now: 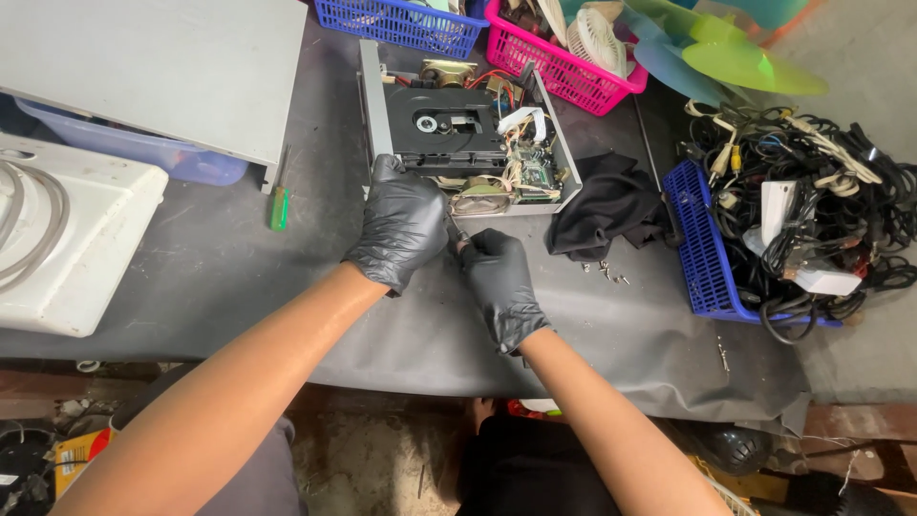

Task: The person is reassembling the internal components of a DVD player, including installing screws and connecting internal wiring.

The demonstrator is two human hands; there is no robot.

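Item: opened disc player (468,134), cover off, tray and circuit boards exposed, set at the far edge of the grey mat (382,325) within my reach. My left hand (401,225), gloved black, presses its near corner to steady it. My right hand (497,277) has fingers pinched together on a small tool or screw I cannot identify; loose screws (607,272) lie beside the black cloth (607,205).

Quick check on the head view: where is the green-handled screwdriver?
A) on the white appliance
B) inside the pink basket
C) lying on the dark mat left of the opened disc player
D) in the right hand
C: the green-handled screwdriver lies on the dark mat, left of the opened disc player, clear of both the gloved left hand and right hand.
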